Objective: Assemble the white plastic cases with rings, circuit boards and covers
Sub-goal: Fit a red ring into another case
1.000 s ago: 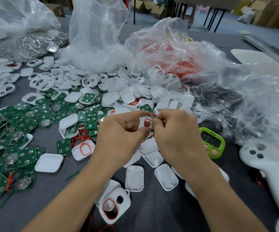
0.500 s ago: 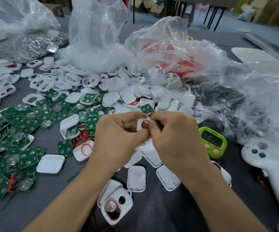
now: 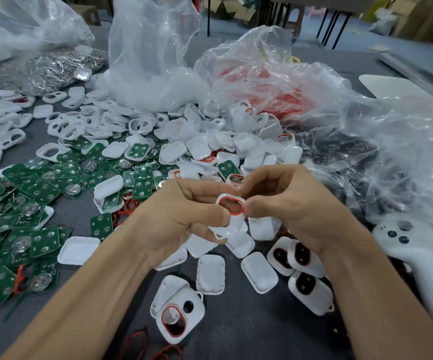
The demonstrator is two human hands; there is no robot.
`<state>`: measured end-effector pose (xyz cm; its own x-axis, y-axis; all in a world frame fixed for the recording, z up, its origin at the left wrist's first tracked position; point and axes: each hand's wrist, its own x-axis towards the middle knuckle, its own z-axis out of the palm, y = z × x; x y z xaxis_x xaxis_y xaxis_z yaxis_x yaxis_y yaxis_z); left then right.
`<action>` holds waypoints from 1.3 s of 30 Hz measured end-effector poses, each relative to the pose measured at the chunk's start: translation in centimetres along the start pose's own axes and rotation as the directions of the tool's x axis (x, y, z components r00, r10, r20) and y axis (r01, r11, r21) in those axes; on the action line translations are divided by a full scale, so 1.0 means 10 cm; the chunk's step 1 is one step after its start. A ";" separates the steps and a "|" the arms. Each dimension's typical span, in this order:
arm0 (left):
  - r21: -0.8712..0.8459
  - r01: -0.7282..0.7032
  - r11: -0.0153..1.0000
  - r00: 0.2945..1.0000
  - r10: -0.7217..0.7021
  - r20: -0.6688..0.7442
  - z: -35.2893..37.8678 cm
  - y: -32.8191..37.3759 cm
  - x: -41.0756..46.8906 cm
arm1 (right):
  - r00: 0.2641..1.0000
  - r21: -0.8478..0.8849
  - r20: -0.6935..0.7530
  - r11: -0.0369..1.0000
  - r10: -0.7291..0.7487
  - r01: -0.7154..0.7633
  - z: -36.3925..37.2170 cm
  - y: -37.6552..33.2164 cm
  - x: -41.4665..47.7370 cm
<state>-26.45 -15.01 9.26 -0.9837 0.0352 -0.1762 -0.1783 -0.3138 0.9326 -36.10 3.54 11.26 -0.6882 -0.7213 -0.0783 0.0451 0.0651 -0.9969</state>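
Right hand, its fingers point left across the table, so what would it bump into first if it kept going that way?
The white case with the red ring, pinched between both hands, then almost at once the left hand. The right hand fingers already touch the case, though depth is hard to judge.

**A small assembly workshop**

Loose parts cover a grey worktable (image 3: 236, 331): heaps of green circuit boards (image 3: 28, 203), white plastic cases (image 3: 210, 149) and clear plastic bags (image 3: 275, 81) of stock (one holding red rings). Cardboard boxes (image 3: 236, 11) stand on the floor behind, beside dark table legs (image 3: 340, 24).
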 end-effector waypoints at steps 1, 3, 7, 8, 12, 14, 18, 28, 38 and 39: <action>-0.003 0.004 1.000 1.000 -0.004 0.008 0.00 -0.01 0.00 | 0.996 0.074 0.054 0.994 0.072 -0.076 0.00 0.01 0.01; -0.026 0.014 1.000 1.000 -0.013 0.013 -0.01 -0.01 0.01 | 0.975 0.226 0.150 0.954 0.167 -0.198 0.02 0.02 0.01; -0.079 0.015 0.997 1.000 -0.014 0.012 -0.02 0.00 0.00 | 0.969 0.326 0.146 0.916 0.197 -0.236 0.09 0.00 0.02; -0.086 0.013 0.996 1.000 -0.012 0.010 -0.02 0.00 -0.01 | 0.974 0.315 0.121 0.924 0.190 -0.219 0.10 -0.01 0.02; -0.135 0.006 0.991 0.999 -0.011 -0.030 -0.02 0.00 0.00 | 0.993 0.183 0.004 0.976 0.119 -0.118 0.16 -0.02 0.02; -0.133 0.006 0.991 0.998 -0.014 -0.063 -0.02 0.00 0.00 | 0.995 0.111 -0.047 0.990 0.089 -0.083 0.18 -0.01 0.02; -0.154 0.009 0.988 0.996 -0.022 -0.081 -0.01 0.00 0.00 | 0.995 0.042 -0.100 0.999 0.031 -0.027 0.21 0.01 0.02; -0.116 -0.008 0.993 0.981 -0.015 -0.194 0.08 -0.03 0.01 | 0.978 -0.070 -0.204 0.997 -0.036 0.022 0.25 0.10 0.06; -0.062 -0.175 0.983 0.907 0.137 -0.399 0.19 -0.07 0.07 | 0.968 0.077 -0.243 0.996 0.054 -0.036 0.32 0.18 0.11; -0.055 -0.180 0.982 0.906 0.144 -0.398 0.18 -0.06 0.07 | 0.974 0.148 -0.217 0.988 0.068 -0.036 0.31 0.17 0.10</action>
<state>-27.05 -13.13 9.10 -0.9078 -0.3912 -0.1512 0.0030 -0.3667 0.9303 -34.46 0.80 9.49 -0.8244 -0.5481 -0.1410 0.1760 -0.0116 -0.9843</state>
